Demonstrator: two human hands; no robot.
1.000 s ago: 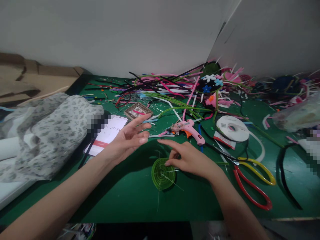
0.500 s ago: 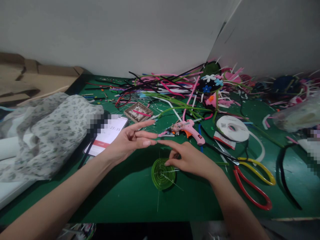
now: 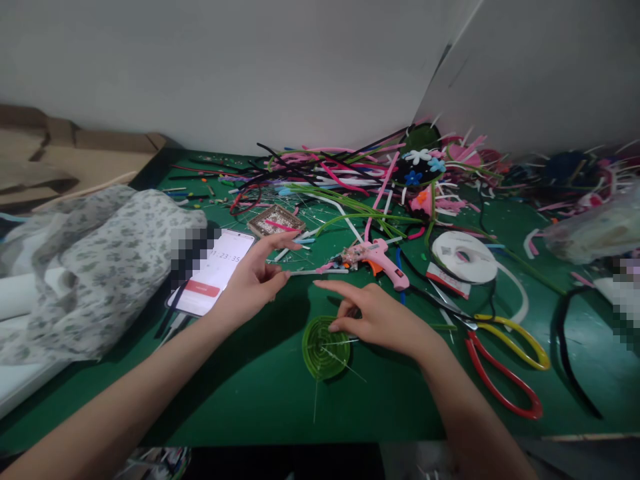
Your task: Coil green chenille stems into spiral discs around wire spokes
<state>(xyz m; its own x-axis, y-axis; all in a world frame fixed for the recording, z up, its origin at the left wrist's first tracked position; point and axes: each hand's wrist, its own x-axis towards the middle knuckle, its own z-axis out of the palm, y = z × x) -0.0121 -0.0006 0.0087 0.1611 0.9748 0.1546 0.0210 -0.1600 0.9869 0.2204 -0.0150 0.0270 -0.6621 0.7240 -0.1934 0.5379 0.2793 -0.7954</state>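
A green spiral coil disc [image 3: 325, 353] with thin clear strands sticking out lies near the front of the table. Over its upper right edge is my right hand [image 3: 377, 317], index finger stretched left, thumb tip at the coil and the other fingers curled. My left hand [image 3: 263, 270], up and left of the coil, has its thumb and a finger pressed together at the left end of a thin pale strip; what is between the tips is too small to tell. A pink glue gun [image 3: 385, 263] lies just beyond my hands.
A phone [image 3: 215, 273] and patterned cloth [image 3: 145, 233] lie left. Behind are a small bead tray [image 3: 277, 221] and a heap of fuzzy stems [image 3: 325, 167]. Right are a white spool [image 3: 463, 257], scissors with red and yellow handles [image 3: 505, 363] and a plastic bag [image 3: 590, 227].
My left hand has moved left, away from my right index fingertip, and its thumb and finger are now pinched. My right hand and the coil have hardly moved.
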